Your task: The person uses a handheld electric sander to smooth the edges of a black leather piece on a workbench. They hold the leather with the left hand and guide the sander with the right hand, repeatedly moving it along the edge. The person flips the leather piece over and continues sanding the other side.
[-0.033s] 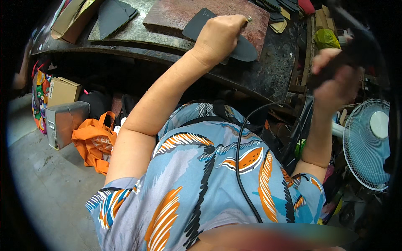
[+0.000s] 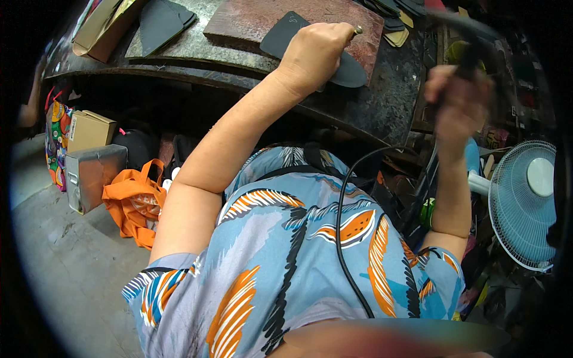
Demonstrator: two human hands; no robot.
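Note:
My left hand [image 2: 313, 55] is closed in a fist around a slim metal rod, whose brass-coloured end [image 2: 358, 31] sticks out by the thumb. That fist rests over a dark grey sole-shaped sheet [image 2: 349, 71], hiding its middle. Beneath the sheet lies a reddish-brown block [image 2: 239, 21], on a worn metal-topped bench [image 2: 394, 86]. Off to the right, my right hand [image 2: 459, 104] is raised, its fingers wrapped around a dark long-handled tool [image 2: 471, 56]. Motion smears the tool, so its kind cannot be made out.
More dark cut sheets [image 2: 164, 27] lie at the bench's left, beside an open cardboard box [image 2: 107, 30]. A white fan [image 2: 525, 206] stands at the right. An orange bag [image 2: 134, 200] and a metal case [image 2: 95, 176] sit on the floor. A black cable [image 2: 339, 227] crosses my shirt.
My right hand has swung left with the dark tool, toward the bench. The left hand and the grey sheet look almost unmoved.

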